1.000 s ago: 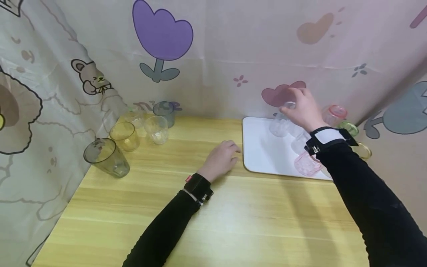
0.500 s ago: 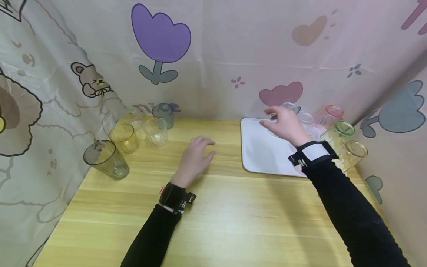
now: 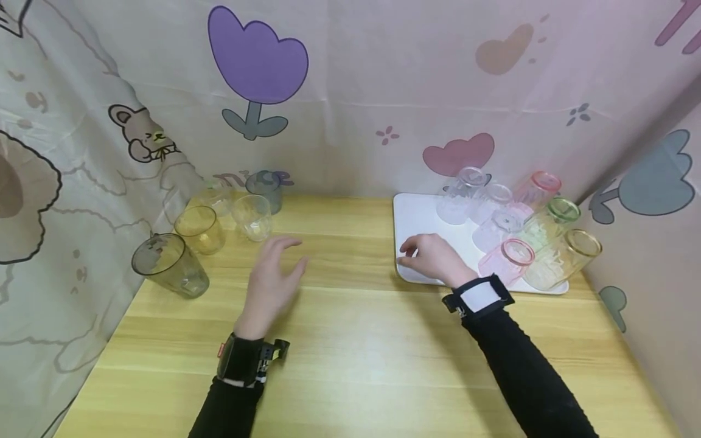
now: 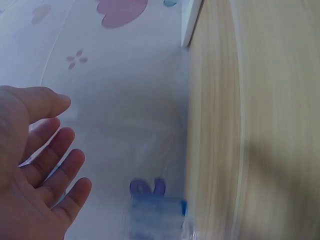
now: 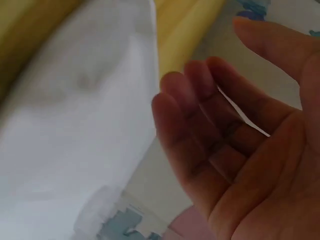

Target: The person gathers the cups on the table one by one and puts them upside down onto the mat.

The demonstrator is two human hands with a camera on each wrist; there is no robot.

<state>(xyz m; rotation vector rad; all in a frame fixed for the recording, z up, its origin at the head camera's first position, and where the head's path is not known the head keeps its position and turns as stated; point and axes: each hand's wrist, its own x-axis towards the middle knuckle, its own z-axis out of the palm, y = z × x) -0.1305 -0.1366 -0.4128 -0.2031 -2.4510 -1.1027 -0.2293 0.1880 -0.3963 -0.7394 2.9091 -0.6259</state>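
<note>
My left hand (image 3: 272,286) hovers over the table, fingers and thumb apart and holding nothing. Nearest to it are a clear glass (image 3: 253,217), a yellow glass (image 3: 200,230) and a tall dark grey glass (image 3: 174,267). Farther back stand a blue-grey glass (image 3: 266,190) and another clear one (image 3: 216,196). My right hand (image 3: 432,258), fingers loosely bent around nothing, is over the left front part of the white tray (image 3: 412,213). Beside it on the tray stands a pink glass (image 3: 505,263). In the left wrist view the blue-grey glass (image 4: 157,215) shows at the bottom.
Clear glasses (image 3: 460,198), a green glass (image 3: 552,222), an amber glass (image 3: 569,258) and a second pink glass (image 3: 537,190) crowd the tray's right side. A printed curtain (image 3: 350,73) hangs along the back and sides of the wooden table (image 3: 372,365).
My right hand has let go of a clear glass at the back of the tray and come toward the front left. My left hand has moved left, toward the glasses there.
</note>
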